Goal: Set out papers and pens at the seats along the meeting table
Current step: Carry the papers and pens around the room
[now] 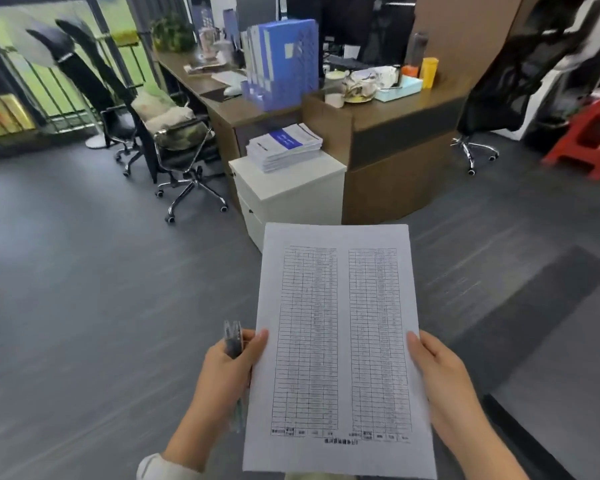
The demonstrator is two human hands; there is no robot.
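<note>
I hold white printed papers point(340, 341) with two columns of table lines out in front of me, above the grey floor. My left hand point(226, 372) grips the papers' left edge with its thumb on top and also holds a bundle of pens point(233, 339) in the same fist. My right hand point(444, 382) grips the right edge, thumb on the sheet. How many sheets there are cannot be told. No meeting table is in view.
Ahead stands a white drawer cabinet point(291, 199) with a pile of booklets point(284, 147), against a brown desk point(395, 147) with blue file boxes point(281, 64). Office chairs point(177, 147) stand left, another chair point(520, 74) and a red stool point(589, 140) right.
</note>
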